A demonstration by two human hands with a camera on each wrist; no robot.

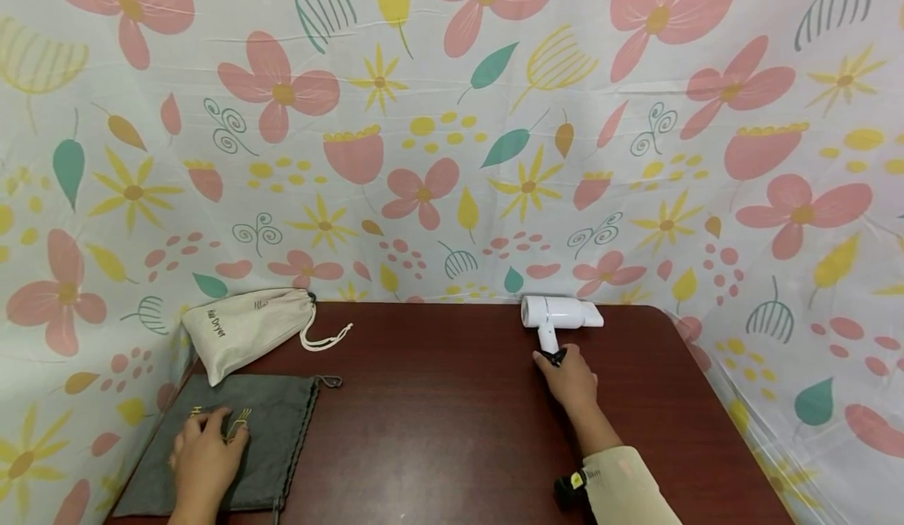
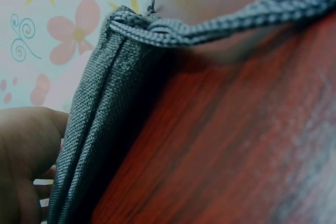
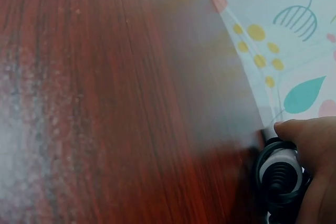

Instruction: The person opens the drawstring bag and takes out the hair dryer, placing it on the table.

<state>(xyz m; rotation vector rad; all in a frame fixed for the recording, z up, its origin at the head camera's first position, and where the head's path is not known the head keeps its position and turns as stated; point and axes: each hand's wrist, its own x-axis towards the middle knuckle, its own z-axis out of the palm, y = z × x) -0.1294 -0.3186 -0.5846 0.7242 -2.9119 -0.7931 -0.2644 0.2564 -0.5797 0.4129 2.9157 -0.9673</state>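
A white hair dryer (image 1: 554, 312) lies at the table's far edge, its nozzle pointing right. My right hand (image 1: 574, 384) grips the lower end of its handle, where a black cord (image 1: 554, 357) is bundled. The right wrist view shows the handle's round base (image 3: 291, 160) with cord looped about it, beside my thumb. At the left, my left hand (image 1: 206, 458) rests on a flat grey drawstring bag (image 1: 278, 423) with yellow print, fingers loosely bent. The bag's gathered edge (image 2: 100, 108) and cord loop (image 2: 220, 30) fill the left wrist view; my left fingertips are partly hidden there.
A cream drawstring bag (image 1: 257, 329) printed "Hair Dryer" lies behind the grey one, its white cord (image 1: 326, 343) trailing right. The dark red-brown wooden table (image 1: 417, 415) meets a floral curtain (image 1: 438, 156) at the back and sides.
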